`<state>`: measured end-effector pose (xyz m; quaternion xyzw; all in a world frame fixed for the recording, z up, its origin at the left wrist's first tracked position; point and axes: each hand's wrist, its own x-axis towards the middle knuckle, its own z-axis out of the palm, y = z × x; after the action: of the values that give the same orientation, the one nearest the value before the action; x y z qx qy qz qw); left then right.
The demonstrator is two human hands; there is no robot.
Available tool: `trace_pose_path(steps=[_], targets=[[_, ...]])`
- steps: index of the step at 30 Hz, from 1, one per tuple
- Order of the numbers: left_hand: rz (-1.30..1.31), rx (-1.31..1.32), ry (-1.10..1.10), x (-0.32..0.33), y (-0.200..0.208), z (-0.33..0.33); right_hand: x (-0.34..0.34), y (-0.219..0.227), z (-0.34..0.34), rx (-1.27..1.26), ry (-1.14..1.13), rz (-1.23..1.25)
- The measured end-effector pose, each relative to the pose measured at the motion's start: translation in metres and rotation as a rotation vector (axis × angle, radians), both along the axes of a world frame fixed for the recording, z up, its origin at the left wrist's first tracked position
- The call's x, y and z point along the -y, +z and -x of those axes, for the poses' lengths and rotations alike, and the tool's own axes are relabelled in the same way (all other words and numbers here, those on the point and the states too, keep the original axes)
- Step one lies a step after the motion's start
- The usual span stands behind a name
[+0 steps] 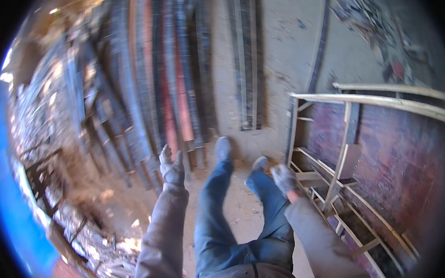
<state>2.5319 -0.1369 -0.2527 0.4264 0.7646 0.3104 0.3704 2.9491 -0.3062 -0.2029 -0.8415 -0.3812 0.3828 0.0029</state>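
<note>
My left hand, in a pale knit glove, is held out above the floor with its fingers and thumb apart and nothing in it. Below and ahead of it lie the near ends of long boards and beams, some with reddish faces. My right hand, also gloved, is over my right shin, just left of a wooden frame. Its fingers look partly curled but are smeared by motion, and I cannot tell whether they touch or hold anything.
A dark reddish panel backs the frame on the right. Two narrow beams lie ahead on the dusty floor. Loose scrap is heaped at the far right. Timber debris and a blue surface are at the left.
</note>
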Motion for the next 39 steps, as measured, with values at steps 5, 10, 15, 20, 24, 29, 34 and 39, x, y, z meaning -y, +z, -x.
trace_pose_path(steps=[5, 10, 15, 20, 24, 29, 34, 39], targets=[[0.072, -0.049, -0.219, 0.029, -0.131, -0.165, -0.054, -0.15, -0.016, 0.085, -0.038, 0.159], [0.286, 0.055, -0.31, 0.016, -0.256, -0.228, -0.095, -0.321, -0.023, 0.194, -0.105, 0.123], [0.137, 0.031, -0.374, 0.004, -0.371, -0.264, -0.154, -0.401, 0.013, 0.268, -0.057, 0.147], [0.19, 0.053, -0.383, -0.012, -0.402, -0.288, -0.166, -0.416, -0.002, 0.177, -0.126, 0.106], [0.156, -0.153, -0.384, -0.014, -0.385, -0.306, -0.145, -0.421, -0.065, 0.129, -0.327, -0.112], [0.142, -0.324, -0.383, 0.0, -0.392, -0.343, -0.139, -0.438, -0.108, 0.089, -0.368, -0.132], [0.167, 0.296, -0.206, 0.007, -0.436, -0.37, -0.142, -0.442, -0.087, -0.001, -0.28, -0.07], [-0.12, 0.201, -0.418, 0.011, -0.449, -0.361, -0.151, -0.436, -0.067, 0.105, -0.234, -0.129]])
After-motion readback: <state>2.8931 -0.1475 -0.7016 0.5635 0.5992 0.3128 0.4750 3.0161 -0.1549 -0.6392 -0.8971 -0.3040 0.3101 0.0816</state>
